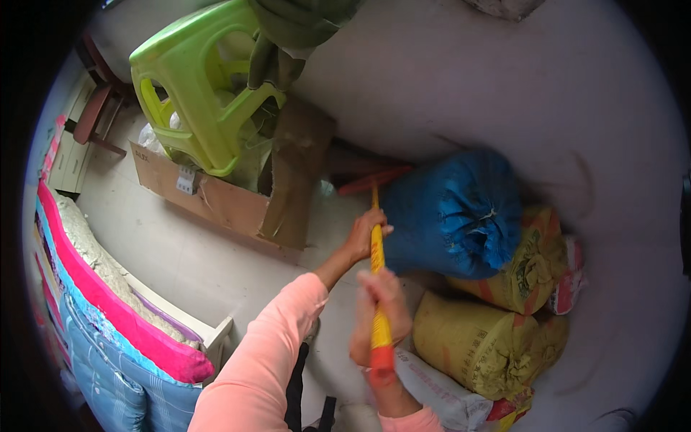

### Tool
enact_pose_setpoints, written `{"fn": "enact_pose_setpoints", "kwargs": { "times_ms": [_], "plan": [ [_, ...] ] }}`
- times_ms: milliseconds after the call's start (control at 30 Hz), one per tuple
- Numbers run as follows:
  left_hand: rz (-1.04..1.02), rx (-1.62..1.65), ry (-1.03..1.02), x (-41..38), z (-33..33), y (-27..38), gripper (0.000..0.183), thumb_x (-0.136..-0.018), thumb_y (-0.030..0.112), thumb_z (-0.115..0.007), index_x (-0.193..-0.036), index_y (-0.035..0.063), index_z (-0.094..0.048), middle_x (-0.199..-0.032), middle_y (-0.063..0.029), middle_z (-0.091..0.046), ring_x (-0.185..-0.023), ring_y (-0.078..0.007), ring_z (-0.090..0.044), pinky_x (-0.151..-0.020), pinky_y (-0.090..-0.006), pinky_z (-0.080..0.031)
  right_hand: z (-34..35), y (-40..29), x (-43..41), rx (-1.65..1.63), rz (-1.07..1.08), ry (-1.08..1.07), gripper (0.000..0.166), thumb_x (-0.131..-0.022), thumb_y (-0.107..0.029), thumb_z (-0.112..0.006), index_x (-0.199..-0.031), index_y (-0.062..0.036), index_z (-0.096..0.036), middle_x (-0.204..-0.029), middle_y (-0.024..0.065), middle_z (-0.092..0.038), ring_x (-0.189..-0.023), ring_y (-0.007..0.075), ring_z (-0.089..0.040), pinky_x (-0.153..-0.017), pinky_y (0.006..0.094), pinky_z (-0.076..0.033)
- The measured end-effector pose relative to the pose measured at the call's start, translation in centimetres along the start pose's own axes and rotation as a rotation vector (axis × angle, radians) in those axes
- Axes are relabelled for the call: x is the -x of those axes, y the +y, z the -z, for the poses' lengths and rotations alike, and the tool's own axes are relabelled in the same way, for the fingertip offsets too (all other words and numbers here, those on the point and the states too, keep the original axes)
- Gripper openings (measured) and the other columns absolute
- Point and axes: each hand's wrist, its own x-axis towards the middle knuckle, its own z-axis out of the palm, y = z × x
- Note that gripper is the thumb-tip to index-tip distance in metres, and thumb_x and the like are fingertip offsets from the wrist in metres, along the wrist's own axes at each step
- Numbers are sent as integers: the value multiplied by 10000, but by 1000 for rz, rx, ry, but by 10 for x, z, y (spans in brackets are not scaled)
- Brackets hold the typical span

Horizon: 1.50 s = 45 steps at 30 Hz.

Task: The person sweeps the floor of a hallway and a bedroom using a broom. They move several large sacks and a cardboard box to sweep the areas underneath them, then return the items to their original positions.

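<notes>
A yellow handle [376,248] with a red end cap runs up the middle of the view to a red crosspiece [375,180], which looks like a broom or mop head. Around the handle's upper part my left hand [367,235] is closed. My right hand [384,316], blurred, grips it lower down, near the red end. The red head lies in the gap between a cardboard box [237,210] and a blue sack [448,210]; what it touches there cannot be made out.
A green plastic stool [183,65] rests tilted in the box, with dark cloth [307,21] above it. Yellow woven sacks [459,340] and a white sack [437,386] stand at the right by the wall. Bedding [135,351] on a bed frame fills the lower left. A brown chair [93,113] stands farther back.
</notes>
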Motion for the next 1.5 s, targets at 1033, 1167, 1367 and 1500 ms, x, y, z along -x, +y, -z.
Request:
{"fn": "enact_pose_setpoints", "kwargs": {
  "times_ms": [1033,1167,1367,1500],
  "plan": [
    [-180,-433,-539,-12,25,1,146,-691,-3,-651,-822,58,-634,-904,-111,-613,-982,-324,-565,-846,-407,-477,31,62,60,-96,85,61,117,-878,-72,-522,-951,-10,-588,-712,63,-547,-687,166,-551,-972,500,-423],
    [-111,-520,-528,-9,4,-37,158,-683,-17,-664,-814,63,-632,-938,-111,-618,-997,-322,-572,-834,-406,-488,30,93,64,-114,-8,113,166,-897,-72,-514,-1003,14,-607,-751,74,-565,-689,145,-540,-909,412,-472],
    [-51,-531,-684,62,-9,-30,47,-715,51,-609,-761,57,-600,-881,-135,-584,-904,-335,-558,-789,-418,-476,54,71,133,-143,-441,215,162,-887,-37,-527,-996,37,-622,-915,140,-625,-675,132,-561,-668,239,-474],
    [-79,-469,-725,159,-7,1,92,-701,123,-586,-764,60,-607,-842,-136,-574,-899,-329,-533,-807,-431,-457,97,24,203,-213,-514,249,176,-901,-109,-547,-999,21,-612,-862,106,-620,-633,101,-502,-698,264,-474]
  ]
}}
